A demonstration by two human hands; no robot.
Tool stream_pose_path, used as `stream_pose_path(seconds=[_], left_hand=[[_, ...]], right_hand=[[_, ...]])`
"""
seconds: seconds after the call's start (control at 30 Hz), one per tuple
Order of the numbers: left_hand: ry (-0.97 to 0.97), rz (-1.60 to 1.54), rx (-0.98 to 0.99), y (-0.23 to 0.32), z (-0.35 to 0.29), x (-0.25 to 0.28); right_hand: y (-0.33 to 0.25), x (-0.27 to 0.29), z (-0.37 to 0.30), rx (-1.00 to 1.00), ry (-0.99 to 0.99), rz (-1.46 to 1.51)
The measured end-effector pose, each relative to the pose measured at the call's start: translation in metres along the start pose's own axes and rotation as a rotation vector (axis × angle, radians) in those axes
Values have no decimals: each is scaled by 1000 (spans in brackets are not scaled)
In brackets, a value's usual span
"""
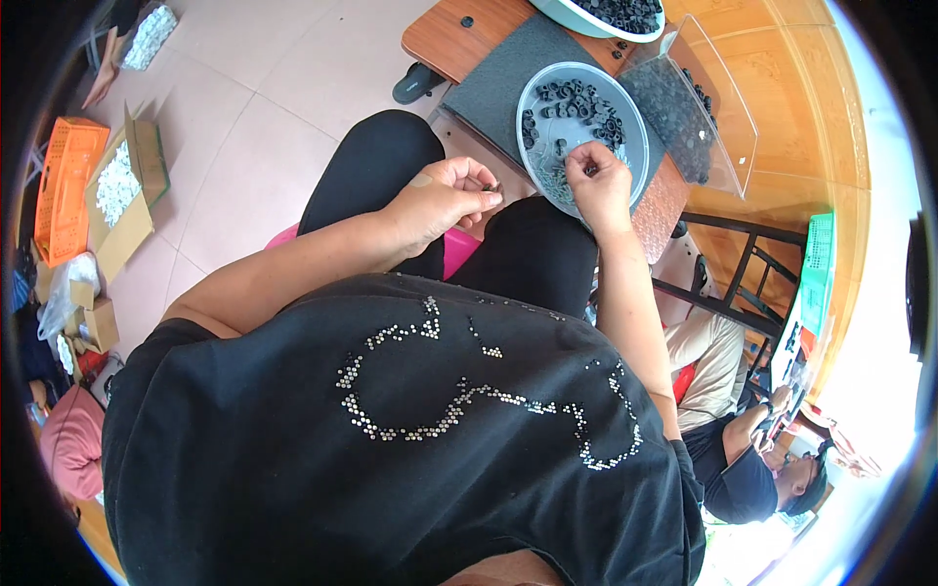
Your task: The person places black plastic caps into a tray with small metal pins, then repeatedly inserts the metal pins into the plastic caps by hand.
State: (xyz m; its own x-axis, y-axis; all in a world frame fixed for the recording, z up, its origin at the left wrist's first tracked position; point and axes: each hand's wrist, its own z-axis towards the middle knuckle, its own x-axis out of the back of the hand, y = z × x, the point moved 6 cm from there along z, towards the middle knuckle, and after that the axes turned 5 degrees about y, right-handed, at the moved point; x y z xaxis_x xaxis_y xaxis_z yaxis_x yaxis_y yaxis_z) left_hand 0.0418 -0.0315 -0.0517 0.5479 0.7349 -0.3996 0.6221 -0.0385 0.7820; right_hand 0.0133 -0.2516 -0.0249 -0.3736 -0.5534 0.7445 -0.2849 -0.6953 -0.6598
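Over my lap, my left hand (451,198) is closed, its thumb and fingertips pinching a small dark plastic part (495,188). My right hand (600,186) reaches over the near right side of a pale round basin (637,146), fingers pinched together. A bit of something dark shows between those fingers, too covered to name. In the basin, several black plastic parts (576,101) lie toward the far side. Thin, pale, clear-looking pieces (555,184) are heaped toward the near side. The basin rests on a dark grey mat (489,83) on a brown table (440,41).
Behind stands another basin (567,12) of black parts. A clear plastic box (733,146) holding black parts is right of my basin. To the left are an orange crate (66,190) and a cardboard box (147,161) of white pieces. Another person (728,469) sits at right.
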Motion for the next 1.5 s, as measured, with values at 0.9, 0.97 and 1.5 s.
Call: stream_pose_path(seconds=[0.9,0.97,1.5], left_hand=[[-133,-219,44,-9,-2,-8],[-130,-283,56,-7,-5,-9],[-289,-651,223,-9,-9,-17]], right_hand=[[-96,-14,-80,238,-110,283],[-101,-10,-83,300,-62,195],[-70,-10,-79,-220,-113,837]])
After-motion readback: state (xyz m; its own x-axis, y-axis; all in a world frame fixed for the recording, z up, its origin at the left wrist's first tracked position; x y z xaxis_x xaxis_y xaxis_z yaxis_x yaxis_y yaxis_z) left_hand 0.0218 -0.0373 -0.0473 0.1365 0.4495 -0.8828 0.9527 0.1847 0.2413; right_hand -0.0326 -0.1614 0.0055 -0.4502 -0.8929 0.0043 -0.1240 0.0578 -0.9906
